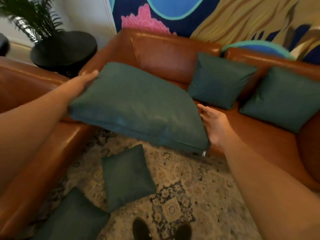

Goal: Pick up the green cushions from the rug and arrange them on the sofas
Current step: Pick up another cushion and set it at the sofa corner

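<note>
The big cushion (136, 104) hangs over the left end of the sofa (164, 54), above its seat edge, carried between both hands. The right hand (213, 125) presses the cushion's right edge with straight, spread fingers. The left hand (88, 78) is at the far corner; its fingers are hidden beneath, so their curl cannot be told. It would sit best lowered upright against the sofa's back, zipper down. Open seat lies left of two leaning cushions (220, 80). In front of the sofa, two floor cushions (126, 177) crowd the rug (199, 179) by the feet.
</note>
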`<state>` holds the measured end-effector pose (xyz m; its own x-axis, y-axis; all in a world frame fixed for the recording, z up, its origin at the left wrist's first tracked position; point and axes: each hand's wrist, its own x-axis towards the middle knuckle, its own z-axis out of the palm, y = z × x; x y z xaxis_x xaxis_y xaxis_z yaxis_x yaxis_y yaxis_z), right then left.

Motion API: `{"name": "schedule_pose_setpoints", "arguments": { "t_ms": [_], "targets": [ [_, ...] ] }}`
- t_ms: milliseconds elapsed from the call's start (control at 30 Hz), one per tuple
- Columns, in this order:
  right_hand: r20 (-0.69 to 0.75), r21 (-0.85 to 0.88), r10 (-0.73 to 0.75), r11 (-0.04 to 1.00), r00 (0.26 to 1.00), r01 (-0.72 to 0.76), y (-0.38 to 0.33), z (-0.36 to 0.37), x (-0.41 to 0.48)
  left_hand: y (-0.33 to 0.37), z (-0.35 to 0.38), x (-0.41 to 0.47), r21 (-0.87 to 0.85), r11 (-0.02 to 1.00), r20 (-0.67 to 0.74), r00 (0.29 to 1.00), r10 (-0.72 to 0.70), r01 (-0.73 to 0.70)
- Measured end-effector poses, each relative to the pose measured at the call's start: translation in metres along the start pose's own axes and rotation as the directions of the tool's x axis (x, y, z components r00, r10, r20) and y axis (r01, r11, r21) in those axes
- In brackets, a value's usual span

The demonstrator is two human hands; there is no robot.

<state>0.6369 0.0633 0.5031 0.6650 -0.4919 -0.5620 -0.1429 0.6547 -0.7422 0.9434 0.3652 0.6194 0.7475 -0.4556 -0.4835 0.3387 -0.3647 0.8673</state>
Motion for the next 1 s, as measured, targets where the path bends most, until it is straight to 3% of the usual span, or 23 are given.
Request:
{"name": "schedule_pose_setpoints", "arguments": {
  "t_ms": [133,267,433,667,867,1000],
  "targets": [
    [0.110,-0.005,0.023,1.000,0.994,-0.022,-0.027,-0.004,-0.020,0.035,-0.012,-0.023,-0.056,0.998,0.056,0.998,-0.019,0.022],
    [0.132,-0.025,0.034,0.999,0.991,-0.031,-0.040,0.002,-0.033,0.040,-0.015,-0.026,-0.159,0.987,-0.013,1.000,-0.019,0.017],
    [-0.044,0.021,-0.041,0.999,0.998,0.041,-0.035,0.021,-0.029,0.016,-0.005,-0.023,0.020,1.000,-0.021,1.000,-0.017,0.018],
    [-0.142,0.022,-0.183,0.982,0.973,0.188,-0.027,0.042,-0.002,-0.005,-0.001,-0.018,0.006,1.000,-0.153,0.988,0.002,-0.001],
    [-0.270,-0.101,-0.285,0.958,0.920,0.268,-0.052,0.043,0.030,0.015,0.024,0.003,-0.043,0.996,-0.189,0.980,0.069,-0.078],
    [-0.354,-0.243,-0.310,0.941,0.882,0.233,-0.076,0.018,0.060,0.037,0.059,0.034,-0.062,0.996,-0.181,0.982,0.056,-0.068]
  ]
}}
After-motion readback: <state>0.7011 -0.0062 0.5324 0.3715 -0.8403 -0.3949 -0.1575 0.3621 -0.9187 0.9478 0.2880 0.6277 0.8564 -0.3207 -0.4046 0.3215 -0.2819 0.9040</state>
